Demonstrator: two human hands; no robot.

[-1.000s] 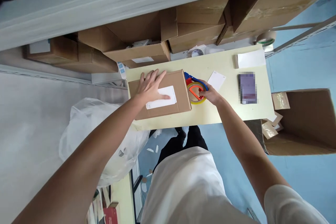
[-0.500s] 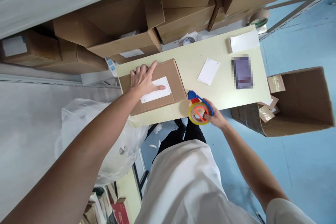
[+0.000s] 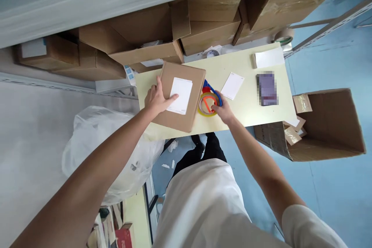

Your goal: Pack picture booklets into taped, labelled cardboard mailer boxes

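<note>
A flat brown cardboard box (image 3: 186, 122) lies turned at an angle on the pale yellow table, a white label (image 3: 180, 95) on its top. My left hand (image 3: 157, 99) grips the box by its left side, the thumb on the label and the other fingers at the edge, partly hidden. My right hand (image 3: 223, 107) is closed around a blue and red tape dispenser (image 3: 218, 97) with a roll of clear yellowish tape. The dispenser is close beside the box's right edge. A white card (image 3: 232, 85) lies to the right of the dispenser.
On the pale table (image 3: 250, 114) are a stack of white paper (image 3: 269, 58) and a blurred purple item (image 3: 267, 89). Large cartons (image 3: 213, 35) line the back. An open carton (image 3: 328, 124) holding small packets stands right; a white plastic bag (image 3: 116, 155) hangs left.
The box has turned clockwise and shifted right, with my left hand now gripping its side instead of lying across its top. My right hand has moved the tape dispenser up and left, over the table.
</note>
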